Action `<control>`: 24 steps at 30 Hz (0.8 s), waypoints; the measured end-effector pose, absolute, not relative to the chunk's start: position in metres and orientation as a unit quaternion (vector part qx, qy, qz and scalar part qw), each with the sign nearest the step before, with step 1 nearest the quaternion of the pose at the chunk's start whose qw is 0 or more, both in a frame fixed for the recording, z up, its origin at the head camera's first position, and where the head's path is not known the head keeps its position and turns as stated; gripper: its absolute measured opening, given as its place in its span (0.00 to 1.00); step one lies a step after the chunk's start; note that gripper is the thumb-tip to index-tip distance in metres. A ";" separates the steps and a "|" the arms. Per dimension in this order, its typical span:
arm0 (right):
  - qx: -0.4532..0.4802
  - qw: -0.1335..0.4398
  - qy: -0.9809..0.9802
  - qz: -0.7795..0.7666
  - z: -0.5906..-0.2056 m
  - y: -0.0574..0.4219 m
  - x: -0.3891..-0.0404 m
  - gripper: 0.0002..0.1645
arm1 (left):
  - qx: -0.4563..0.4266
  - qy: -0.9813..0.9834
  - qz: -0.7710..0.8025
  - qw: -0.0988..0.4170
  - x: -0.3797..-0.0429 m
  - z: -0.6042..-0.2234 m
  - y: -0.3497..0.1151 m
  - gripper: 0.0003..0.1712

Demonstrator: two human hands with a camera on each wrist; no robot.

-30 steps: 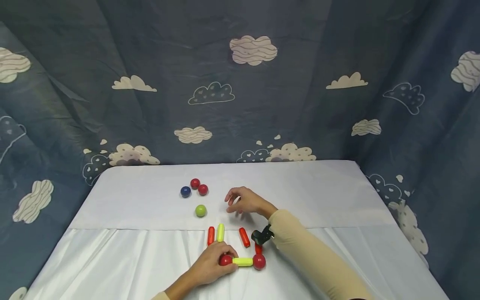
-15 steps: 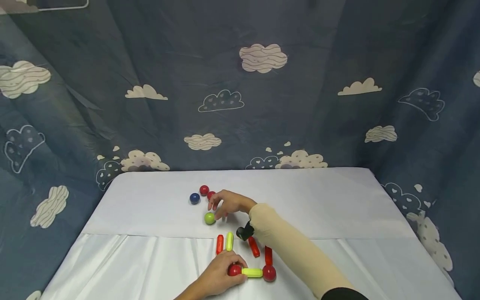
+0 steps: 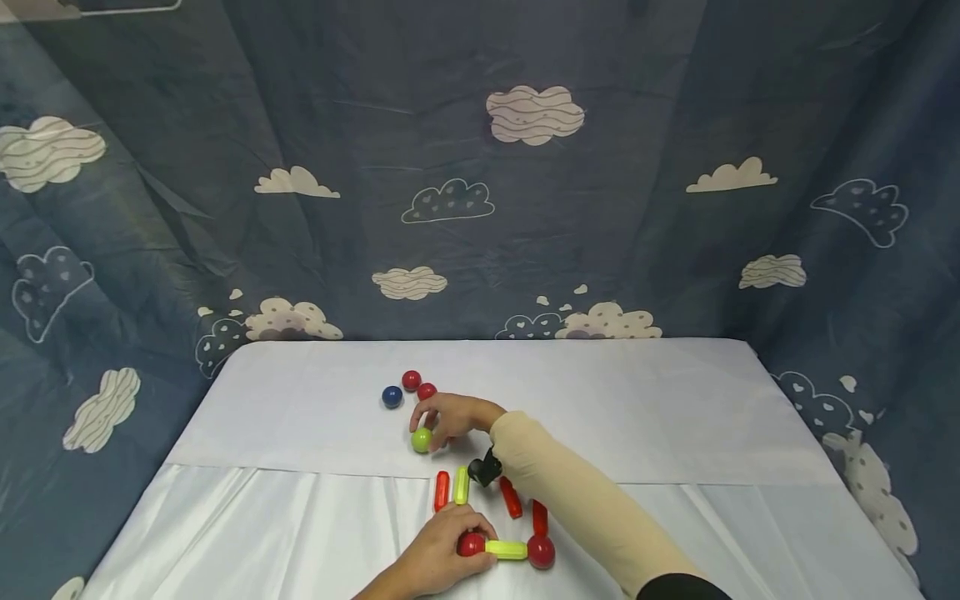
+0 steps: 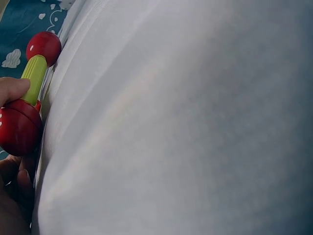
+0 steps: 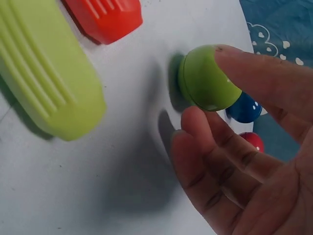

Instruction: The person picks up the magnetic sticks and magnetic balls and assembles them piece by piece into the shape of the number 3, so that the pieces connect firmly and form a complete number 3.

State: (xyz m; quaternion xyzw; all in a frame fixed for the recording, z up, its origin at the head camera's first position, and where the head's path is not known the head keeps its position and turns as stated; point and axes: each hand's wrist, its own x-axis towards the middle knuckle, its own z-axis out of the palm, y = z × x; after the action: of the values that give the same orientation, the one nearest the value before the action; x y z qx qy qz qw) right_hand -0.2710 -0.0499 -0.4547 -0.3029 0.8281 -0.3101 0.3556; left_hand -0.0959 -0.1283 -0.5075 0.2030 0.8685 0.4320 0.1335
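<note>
My left hand [image 3: 442, 546] grips a red ball [image 3: 471, 544] joined to a yellow-green ribbed stick [image 3: 507, 550]. The thumb lies along that stick in the left wrist view. At the stick's other end is a second red ball [image 3: 541, 551], with a red stick [image 3: 540, 518] running away from it. Farther up the table my right hand [image 3: 455, 414] has thumb and fingers around a green ball [image 5: 208, 78], which is at the tabletop. The thumb touches the ball in the right wrist view; part of the grip is hidden behind it.
Beyond the right hand lie a blue ball [image 3: 392, 397], a red ball [image 3: 411, 381] and another red ball [image 3: 427, 391]. Loose sticks lie between the hands: a red one [image 3: 442, 492], a yellow-green one [image 3: 461, 485] and another red one [image 3: 512, 498]. A white cloth covers the table [image 3: 637, 408].
My right hand has moved left to the green ball and closed its thumb and fingers around it. The left hand keeps its hold on the red ball and stick; the head view has shifted slightly.
</note>
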 end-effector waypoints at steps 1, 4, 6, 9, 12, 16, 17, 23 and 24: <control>-0.306 0.356 0.828 -0.306 -0.454 -0.050 -0.271 0.21 | 0.201 0.869 0.431 0.136 -0.096 -0.507 -0.128 0.09; -0.312 0.355 0.832 -0.291 -0.453 -0.051 -0.269 0.20 | 0.196 0.868 0.432 0.144 -0.096 -0.506 -0.128 0.09; -0.313 0.353 0.836 -0.281 -0.453 -0.053 -0.268 0.20 | 0.194 0.868 0.433 0.146 -0.096 -0.506 -0.128 0.09; -0.314 0.349 0.842 -0.267 -0.453 -0.055 -0.267 0.19 | 0.209 0.868 0.432 0.126 -0.096 -0.506 -0.129 0.09; -0.318 0.343 0.847 -0.254 -0.452 -0.053 -0.267 0.18 | 0.226 0.868 0.429 0.105 -0.096 -0.506 -0.128 0.09; -0.334 0.346 0.841 -0.247 -0.450 -0.048 -0.268 0.17 | 0.231 0.869 0.426 0.097 -0.096 -0.506 -0.127 0.08; -0.338 0.349 0.837 -0.252 -0.448 -0.047 -0.269 0.16 | 0.231 0.870 0.425 0.096 -0.096 -0.505 -0.127 0.08; -0.349 0.365 0.798 -0.329 -0.446 -0.031 -0.268 0.16 | 0.227 0.873 0.423 0.089 -0.093 -0.505 -0.126 0.08; -0.349 0.367 0.790 -0.346 -0.445 -0.028 -0.267 0.16 | 0.224 0.873 0.424 0.090 -0.093 -0.505 -0.127 0.08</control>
State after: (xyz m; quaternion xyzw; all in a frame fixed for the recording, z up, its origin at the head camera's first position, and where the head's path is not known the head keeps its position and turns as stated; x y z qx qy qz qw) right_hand -0.2670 -0.0278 -0.4455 -0.3491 0.7900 -0.3457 0.3668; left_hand -0.0927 -0.1267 -0.5049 0.2237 0.8732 0.4235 0.0902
